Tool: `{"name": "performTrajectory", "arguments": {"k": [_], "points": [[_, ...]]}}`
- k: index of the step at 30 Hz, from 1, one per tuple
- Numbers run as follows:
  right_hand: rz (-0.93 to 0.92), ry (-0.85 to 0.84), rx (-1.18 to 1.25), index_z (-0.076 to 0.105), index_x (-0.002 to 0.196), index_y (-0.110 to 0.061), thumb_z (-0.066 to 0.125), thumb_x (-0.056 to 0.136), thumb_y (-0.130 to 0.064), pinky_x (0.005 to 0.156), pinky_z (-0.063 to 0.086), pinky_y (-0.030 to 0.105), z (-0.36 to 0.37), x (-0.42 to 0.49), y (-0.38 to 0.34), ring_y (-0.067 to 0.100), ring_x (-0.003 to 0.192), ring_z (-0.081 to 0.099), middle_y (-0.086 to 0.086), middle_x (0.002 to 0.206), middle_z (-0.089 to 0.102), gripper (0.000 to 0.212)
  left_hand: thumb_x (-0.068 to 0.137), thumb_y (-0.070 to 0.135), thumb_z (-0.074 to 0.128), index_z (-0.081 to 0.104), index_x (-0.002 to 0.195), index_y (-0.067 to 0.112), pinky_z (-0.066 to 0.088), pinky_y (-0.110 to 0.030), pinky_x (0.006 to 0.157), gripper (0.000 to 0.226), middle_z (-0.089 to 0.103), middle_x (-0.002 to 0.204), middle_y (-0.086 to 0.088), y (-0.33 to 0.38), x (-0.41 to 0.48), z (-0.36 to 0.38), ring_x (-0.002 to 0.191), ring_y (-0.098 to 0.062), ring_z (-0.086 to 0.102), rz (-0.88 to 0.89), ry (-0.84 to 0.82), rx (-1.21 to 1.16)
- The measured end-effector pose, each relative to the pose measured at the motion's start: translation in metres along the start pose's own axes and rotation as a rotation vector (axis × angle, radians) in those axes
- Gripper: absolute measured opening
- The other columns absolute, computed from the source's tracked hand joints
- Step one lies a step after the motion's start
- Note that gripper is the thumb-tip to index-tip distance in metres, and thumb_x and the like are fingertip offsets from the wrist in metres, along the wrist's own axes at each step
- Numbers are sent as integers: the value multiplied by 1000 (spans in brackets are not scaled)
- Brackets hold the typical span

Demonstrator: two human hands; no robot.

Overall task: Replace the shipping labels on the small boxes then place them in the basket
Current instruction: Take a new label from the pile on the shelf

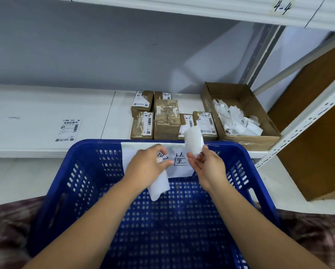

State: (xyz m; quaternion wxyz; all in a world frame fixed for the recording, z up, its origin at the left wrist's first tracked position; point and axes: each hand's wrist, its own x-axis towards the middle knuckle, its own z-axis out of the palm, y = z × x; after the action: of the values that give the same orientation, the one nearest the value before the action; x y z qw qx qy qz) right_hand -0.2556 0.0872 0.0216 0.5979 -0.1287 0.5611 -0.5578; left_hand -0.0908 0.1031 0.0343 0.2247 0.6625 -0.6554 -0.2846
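Where the work sits: frame centre, two thin white sheets, slightly glossy.
Upper sheet (193, 139): curved rectangle standing up from the right grip (207, 166), its lower edge pinched between thumb and fingertips.
Lower sheet (159, 184): limp strip hanging below the left grip (147, 166), whose curled fingers hold its top.
Basket (65, 171): blue perforated plastic, under both grips; a paper sign (179, 167) with handwritten characters hangs on its far wall.
Small boxes (166, 121): brown taped cardboard with printed labels, clustered on the white shelf (36, 109) just beyond the grips, not touched.
Loose label (68, 131): flat on the shelf, left of centre.
Open carton (250, 141): right of the boxes, holding crumpled white paper (238, 119).
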Motion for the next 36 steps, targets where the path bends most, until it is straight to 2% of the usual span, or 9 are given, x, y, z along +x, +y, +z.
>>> {"name": "performTrajectory", "arguments": {"k": [3,6,11,19,22,26,31,33,36], "points": [[26,-83,-103,56,89,-6,47,103,-22,72,56,28,11,-17,7,22,76,69,5,68,57,23,91,44,54,40,131,29,47,-31,69,45,66,99,-5,5,-6,20,93,-24,61,121,57,310],[42,-118,-180,61,93,-8,48,102,-24,67,50,24,18,-27,9,16,70,65,3,69,66,22,96,39,47,34,136,25,48,-33,67,44,66,94,-5,2,-10,31,88,-24,62,141,165,326],[131,-157,-77,62,95,-9,49,102,-20,63,46,24,23,-34,4,16,69,63,3,66,70,18,93,42,52,46,132,22,48,-33,66,44,69,99,-8,-2,-11,27,90,-26,65,166,268,202],[245,-279,-102,63,101,-7,49,101,-23,65,49,24,23,-39,5,16,69,64,2,67,69,21,94,26,56,63,108,15,39,-28,52,19,65,71,-8,-6,-6,22,66,-27,61,151,368,91],[223,-326,-107,61,99,-9,50,101,-22,65,50,24,24,-40,8,16,69,65,2,70,69,18,94,25,55,63,101,16,28,-26,44,14,48,57,3,-9,-4,20,53,-19,48,91,415,32],[81,-466,-179,59,91,-14,48,102,-22,66,46,24,24,-42,6,15,69,62,2,76,66,18,94,24,54,60,99,12,35,-29,49,14,52,60,-3,-11,-2,17,59,-28,56,96,407,107],[-209,-472,-445,63,98,-19,56,97,-20,68,44,16,25,-44,10,7,75,56,-2,86,61,7,90,18,57,55,83,17,39,-31,51,8,57,63,0,-11,7,14,57,-21,54,-117,386,-382],[-283,-443,-692,59,113,-25,65,92,-21,71,44,11,24,-41,13,7,88,57,-1,99,58,23,89,16,56,56,79,18,48,-35,62,11,66,78,3,-7,10,10,72,-21,63,-212,370,-606],[-236,-486,-817,53,125,-29,72,87,-25,76,48,20,22,-41,20,15,97,62,0,107,63,42,91,12,55,58,82,14,49,-34,70,9,69,88,1,0,10,5,80,-18,65,-282,353,-807]]}}
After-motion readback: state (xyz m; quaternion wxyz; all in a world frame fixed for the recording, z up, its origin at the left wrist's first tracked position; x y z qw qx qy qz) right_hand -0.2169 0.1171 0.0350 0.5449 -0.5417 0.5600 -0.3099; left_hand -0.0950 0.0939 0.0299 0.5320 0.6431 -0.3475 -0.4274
